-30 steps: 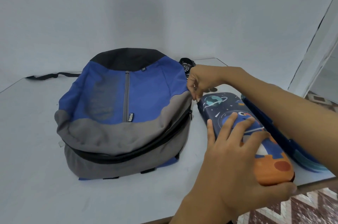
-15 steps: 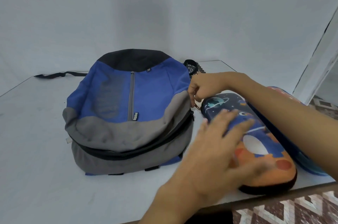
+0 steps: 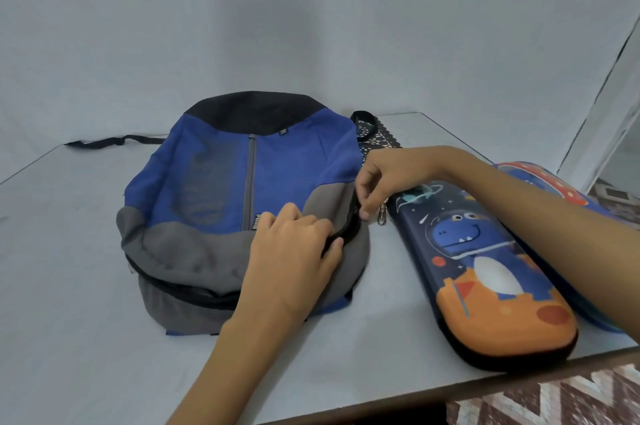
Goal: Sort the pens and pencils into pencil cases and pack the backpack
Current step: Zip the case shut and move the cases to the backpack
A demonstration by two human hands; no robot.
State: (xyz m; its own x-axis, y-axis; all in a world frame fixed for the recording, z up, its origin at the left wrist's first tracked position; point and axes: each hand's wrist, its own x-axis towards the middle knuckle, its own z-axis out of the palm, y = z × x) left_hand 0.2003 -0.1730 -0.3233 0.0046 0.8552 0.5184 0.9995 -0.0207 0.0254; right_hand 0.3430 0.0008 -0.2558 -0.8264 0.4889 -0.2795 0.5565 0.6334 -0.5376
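Backpack: one blue, grey and black fabric backpack, lying flat.
Cases: two hard printed pencil cases, dinosaur and red-topped.
Left hand: gripping grey flap.
Right hand: pinching the backpack's zipper edge.

A small logo tag on the front of the backpack is partly covered and cannot be read.

A home room, judging by the patterned rug beside the white table.
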